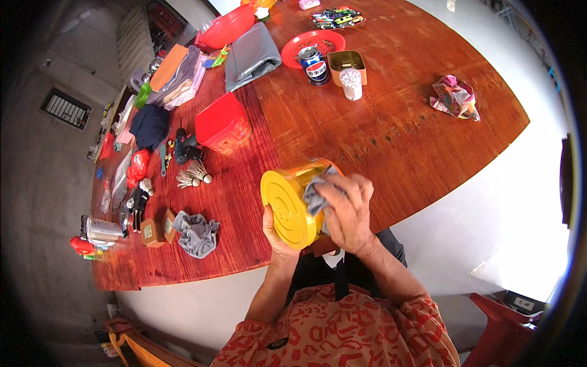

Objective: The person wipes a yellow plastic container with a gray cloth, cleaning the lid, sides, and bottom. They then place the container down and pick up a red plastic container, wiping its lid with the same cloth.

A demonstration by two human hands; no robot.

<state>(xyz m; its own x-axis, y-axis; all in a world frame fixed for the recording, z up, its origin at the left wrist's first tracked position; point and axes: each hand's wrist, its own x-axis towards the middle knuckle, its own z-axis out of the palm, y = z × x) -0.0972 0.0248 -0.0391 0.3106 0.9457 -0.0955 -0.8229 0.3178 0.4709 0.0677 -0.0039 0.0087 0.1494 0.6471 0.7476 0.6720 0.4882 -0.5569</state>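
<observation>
Red-brown wood fills most of my view: a big table with a curved far edge, a grey wall with a vent off to the left, and pale floor at the right.

At the near edge, in front of my chest, I have the yellow tub tipped on its side, its round end facing left. My left hand grasps it from below, thumb against that round end. My right hand is closed around a bunched grey rag and presses it to the tub's right side.

Left of the tub lie shuttlecocks, and beyond them a drill beside a red box. Nearer the edge, a second crumpled rag sits just beside two small brown boxes.

Farther off, a can stands by a red plate, next to a squarish tin and a cup of swabs. Well apart, toward the right, rests a crumpled, colourful bag. A grey pouch lies near a red basin.
</observation>
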